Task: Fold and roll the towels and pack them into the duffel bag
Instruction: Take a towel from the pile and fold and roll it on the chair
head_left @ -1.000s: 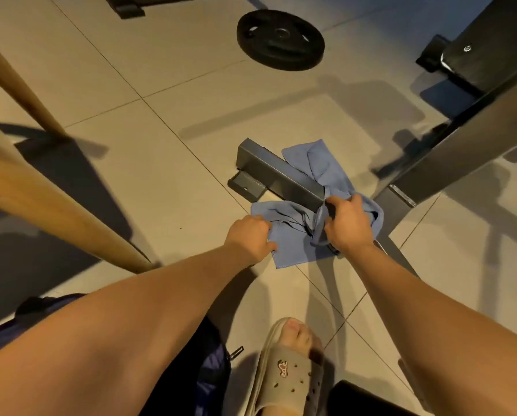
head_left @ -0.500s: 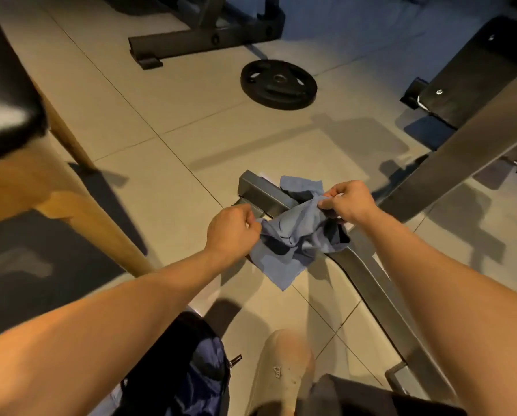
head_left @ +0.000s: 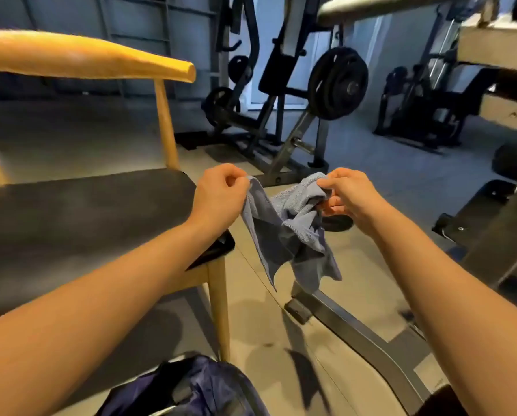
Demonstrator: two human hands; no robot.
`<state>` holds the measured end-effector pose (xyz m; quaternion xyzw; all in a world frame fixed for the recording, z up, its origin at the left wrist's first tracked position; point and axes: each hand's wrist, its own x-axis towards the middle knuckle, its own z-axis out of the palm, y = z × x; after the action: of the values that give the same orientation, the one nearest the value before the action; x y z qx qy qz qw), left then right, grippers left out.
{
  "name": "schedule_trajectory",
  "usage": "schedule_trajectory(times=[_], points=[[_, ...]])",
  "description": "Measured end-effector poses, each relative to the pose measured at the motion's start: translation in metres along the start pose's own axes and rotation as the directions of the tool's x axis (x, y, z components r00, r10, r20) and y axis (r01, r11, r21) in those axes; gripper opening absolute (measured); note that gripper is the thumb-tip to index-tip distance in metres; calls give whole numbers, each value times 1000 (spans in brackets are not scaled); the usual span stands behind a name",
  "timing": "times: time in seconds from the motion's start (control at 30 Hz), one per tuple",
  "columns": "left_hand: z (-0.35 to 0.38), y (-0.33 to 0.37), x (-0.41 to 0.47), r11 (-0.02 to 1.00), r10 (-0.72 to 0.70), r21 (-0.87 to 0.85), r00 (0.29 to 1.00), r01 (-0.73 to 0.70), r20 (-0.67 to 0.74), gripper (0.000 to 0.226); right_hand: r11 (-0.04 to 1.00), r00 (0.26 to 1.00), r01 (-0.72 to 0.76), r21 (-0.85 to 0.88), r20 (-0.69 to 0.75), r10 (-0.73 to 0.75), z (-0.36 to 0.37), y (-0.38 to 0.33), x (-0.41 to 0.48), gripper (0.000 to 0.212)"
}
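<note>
1. The towel hangs in the air between both hands, in front of the chair and above the floor. It is crumpled and twisted through the middle, and its lower corners dangle free, touching nothing.
2. The left hand pinches 1 top edge between thumb and curled fingers. The right hand grips the other end, with a bunch of cloth gathered under its curled fingers. Holding it by the top likely lets its own weight pull it open, so the corners can be found before any fold.
3. No fold or roll shows yet, so I judge the work on this towel is at its start. The twist makes it hard to tell which edge is which, and the right hand hides how much cloth it has gathered.
4. The duffel bag sits on the floor just beside the chair's front leg, low and close to the person, probably for easy packing. The picture's lower edge cuts it off. Whether it is open, or has towels inside, cannot be told.
5. The chair's dark seat is near the left hand and looks like a possible flat place for folding. A dark flat shape at its near corner is partly covered by the left forearm and cannot be identified.
6. A metal bench frame runs along the floor below the towel. Weight plates and racks behind are dim and blurred. Only 1 towel is in view.
</note>
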<state>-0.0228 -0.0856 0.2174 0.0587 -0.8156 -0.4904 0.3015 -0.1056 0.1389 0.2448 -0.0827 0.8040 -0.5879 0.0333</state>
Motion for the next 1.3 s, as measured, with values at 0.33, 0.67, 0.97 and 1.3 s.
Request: schedule_trajectory(times=[0.33, 0.67, 0.97, 1.3], points=[[-256, 45, 75, 994, -52, 70, 929, 83, -367, 15, 849, 871, 487, -206, 47, -489, 127, -180, -1, 27], [-392, 50, 65, 968, -241, -88, 780, 233, -577, 23, 656, 680, 729, -195, 321, -660, 240, -237, -21, 32], [-349, -45, 6, 872, -426, 33, 788, 489, -444, 9, 764, 750, 558, -323, 590, -298, 255, -124, 13, 16], [-312, -83, -10, 914, -334, 77, 846, 399, -415, 20, 583, 831, 443, -681, 556, 18, 252, -40, 88, 39]])
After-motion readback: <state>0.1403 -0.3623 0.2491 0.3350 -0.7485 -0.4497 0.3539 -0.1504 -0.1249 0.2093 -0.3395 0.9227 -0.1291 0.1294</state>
